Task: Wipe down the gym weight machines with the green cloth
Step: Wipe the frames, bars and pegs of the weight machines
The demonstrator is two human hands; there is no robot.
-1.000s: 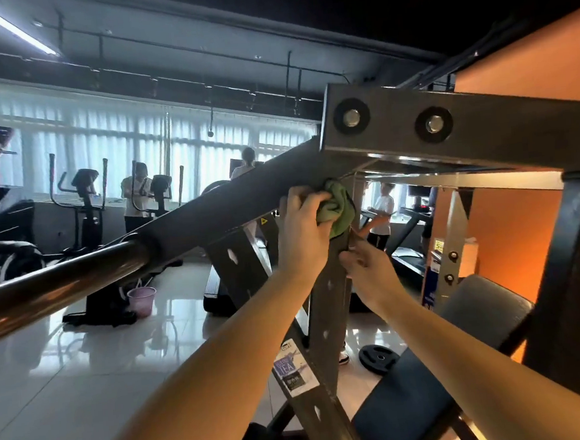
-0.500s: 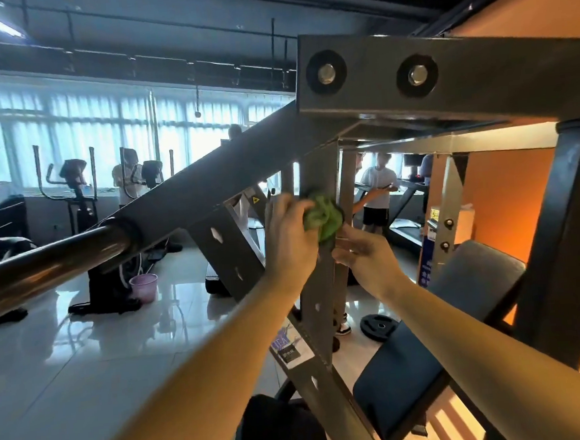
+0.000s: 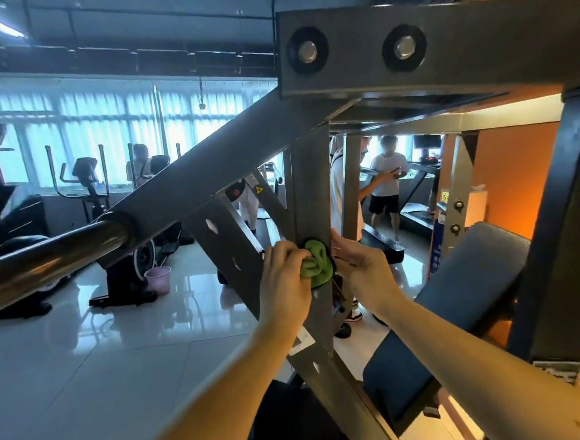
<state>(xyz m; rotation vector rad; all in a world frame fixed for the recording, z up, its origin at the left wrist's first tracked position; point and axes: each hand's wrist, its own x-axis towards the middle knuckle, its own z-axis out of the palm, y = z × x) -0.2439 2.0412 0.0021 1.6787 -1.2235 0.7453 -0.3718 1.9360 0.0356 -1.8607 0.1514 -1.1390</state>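
My left hand [image 3: 284,278] has its fingers curled round the bunched green cloth [image 3: 315,264], pressed against the upright post [image 3: 312,190]; my right hand [image 3: 360,266] rests straight-fingered beside it, holding nothing; I'd press firmly, wiping straight down, covering both edges.

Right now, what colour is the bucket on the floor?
The bucket is pink, clearest in the head view.
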